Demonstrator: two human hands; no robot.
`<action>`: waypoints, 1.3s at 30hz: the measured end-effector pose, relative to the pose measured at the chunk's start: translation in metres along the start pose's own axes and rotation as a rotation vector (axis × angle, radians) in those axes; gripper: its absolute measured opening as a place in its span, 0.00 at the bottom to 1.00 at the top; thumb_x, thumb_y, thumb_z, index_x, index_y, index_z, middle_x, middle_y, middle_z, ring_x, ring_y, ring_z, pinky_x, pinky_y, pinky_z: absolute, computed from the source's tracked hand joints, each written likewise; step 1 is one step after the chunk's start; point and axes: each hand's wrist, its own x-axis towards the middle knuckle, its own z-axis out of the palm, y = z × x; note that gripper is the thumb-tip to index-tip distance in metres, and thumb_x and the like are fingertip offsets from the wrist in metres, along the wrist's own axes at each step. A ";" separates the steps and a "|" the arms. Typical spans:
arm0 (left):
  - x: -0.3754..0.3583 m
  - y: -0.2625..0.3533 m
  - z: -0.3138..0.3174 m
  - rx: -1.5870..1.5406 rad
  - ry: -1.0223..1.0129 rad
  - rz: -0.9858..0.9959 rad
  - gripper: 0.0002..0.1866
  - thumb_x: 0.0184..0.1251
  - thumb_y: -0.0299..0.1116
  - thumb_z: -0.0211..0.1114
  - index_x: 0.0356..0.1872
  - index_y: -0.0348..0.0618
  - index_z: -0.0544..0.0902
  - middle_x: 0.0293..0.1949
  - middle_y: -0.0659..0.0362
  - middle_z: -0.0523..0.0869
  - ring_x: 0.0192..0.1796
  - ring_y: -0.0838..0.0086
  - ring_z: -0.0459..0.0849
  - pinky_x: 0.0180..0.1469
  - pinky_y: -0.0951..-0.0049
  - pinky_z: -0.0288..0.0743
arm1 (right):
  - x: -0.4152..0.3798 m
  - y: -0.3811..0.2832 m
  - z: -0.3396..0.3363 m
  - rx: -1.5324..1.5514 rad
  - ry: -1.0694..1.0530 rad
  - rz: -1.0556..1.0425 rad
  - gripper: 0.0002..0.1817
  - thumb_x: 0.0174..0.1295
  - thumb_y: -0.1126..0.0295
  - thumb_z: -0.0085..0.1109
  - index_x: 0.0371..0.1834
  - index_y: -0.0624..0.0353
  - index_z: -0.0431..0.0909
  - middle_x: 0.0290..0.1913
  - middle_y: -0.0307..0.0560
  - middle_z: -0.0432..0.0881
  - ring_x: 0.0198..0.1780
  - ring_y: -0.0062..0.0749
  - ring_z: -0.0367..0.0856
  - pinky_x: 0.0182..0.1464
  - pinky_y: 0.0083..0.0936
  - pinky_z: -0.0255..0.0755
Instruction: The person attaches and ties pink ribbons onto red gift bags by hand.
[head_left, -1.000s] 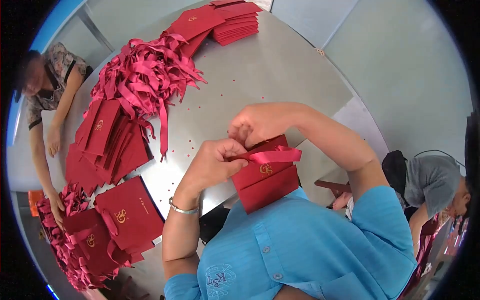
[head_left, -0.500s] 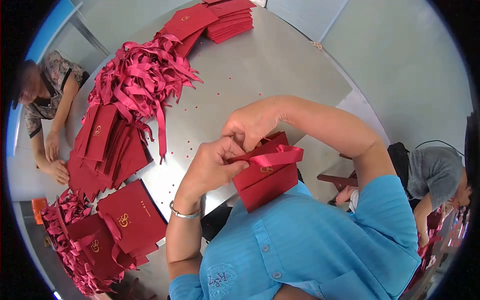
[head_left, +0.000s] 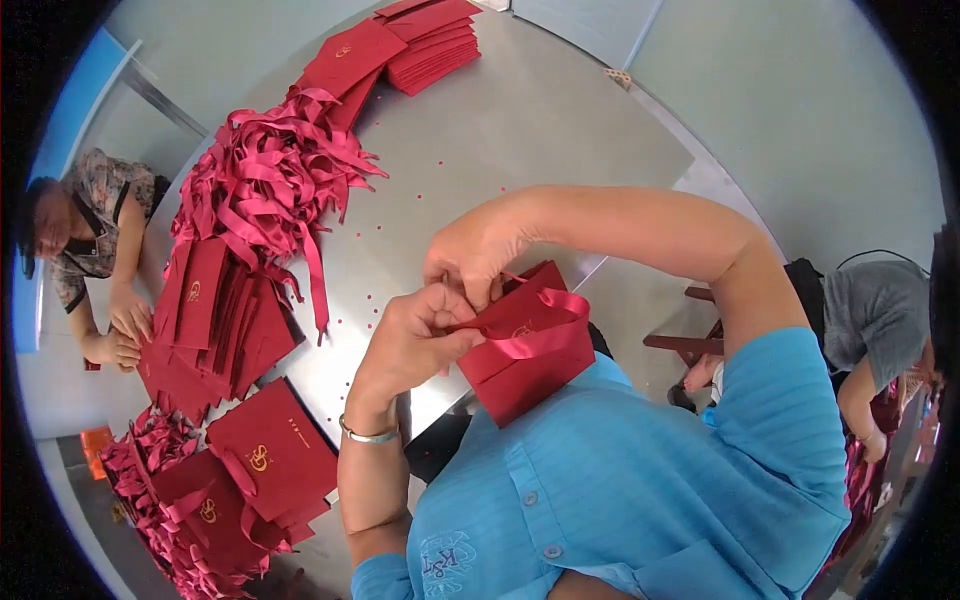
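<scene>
A small red paper bag (head_left: 530, 365) with gold print rests against my blue shirt, its top edge towards my hands. A pink ribbon (head_left: 545, 335) loops across its front. My left hand (head_left: 420, 335), with a bangle at the wrist, pinches the bag's upper left edge between thumb and fingers. Close above it, my right hand (head_left: 480, 255) bends down at the same edge, its fingers closed on ribbon near the bag's opening. The fingertips of both hands almost meet, and they partly hide the ribbon's end.
A pile of pink ribbons (head_left: 265, 185) lies on the metal table (head_left: 570, 130), with stacked red bags (head_left: 435, 50) behind. More flat bags (head_left: 205, 310) and ribboned bags (head_left: 275, 450) are at left. One person (head_left: 100, 220) sits at left, another (head_left: 870, 320) at right.
My right hand has shifted slightly left and down. The ribbon loop on the bag has opened wider. At left, the other person's hands have come together, and the camera view has shifted a little.
</scene>
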 end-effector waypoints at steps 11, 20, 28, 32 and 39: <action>-0.001 0.004 0.001 -0.024 -0.022 -0.055 0.08 0.54 0.16 0.70 0.31 0.37 0.78 0.20 0.63 0.80 0.16 0.87 0.73 0.16 0.86 0.64 | 0.028 0.028 -0.016 -0.414 0.981 -0.140 0.13 0.52 0.77 0.60 0.43 0.61 0.79 0.35 0.50 0.85 0.37 0.37 0.84 0.39 0.31 0.76; 0.001 0.000 -0.006 0.042 0.029 -0.069 0.08 0.55 0.17 0.69 0.31 0.37 0.78 0.22 0.63 0.81 0.18 0.86 0.74 0.16 0.85 0.66 | -0.010 0.039 0.006 -0.284 1.288 -0.505 0.12 0.58 0.70 0.64 0.44 0.61 0.80 0.32 0.44 0.84 0.35 0.26 0.83 0.38 0.24 0.76; 0.002 -0.003 -0.004 0.099 0.099 -0.094 0.08 0.55 0.18 0.69 0.31 0.38 0.78 0.24 0.64 0.82 0.20 0.87 0.75 0.17 0.84 0.66 | -0.059 0.068 0.043 0.023 1.038 -0.028 0.08 0.59 0.67 0.62 0.34 0.62 0.83 0.28 0.39 0.83 0.30 0.17 0.77 0.33 0.19 0.71; 0.003 -0.006 0.000 0.212 0.130 -0.009 0.07 0.55 0.19 0.69 0.30 0.39 0.79 0.24 0.64 0.82 0.22 0.88 0.75 0.18 0.85 0.67 | -0.047 0.052 0.042 -0.197 0.945 0.172 0.12 0.56 0.62 0.65 0.27 0.62 0.84 0.22 0.42 0.82 0.25 0.21 0.77 0.29 0.21 0.71; 0.010 -0.021 -0.006 0.201 0.134 -0.051 0.06 0.56 0.18 0.69 0.29 0.38 0.79 0.24 0.63 0.83 0.21 0.87 0.74 0.20 0.84 0.68 | -0.017 0.062 0.032 -0.017 1.166 0.015 0.10 0.53 0.67 0.66 0.25 0.65 0.82 0.21 0.42 0.81 0.24 0.20 0.77 0.27 0.21 0.69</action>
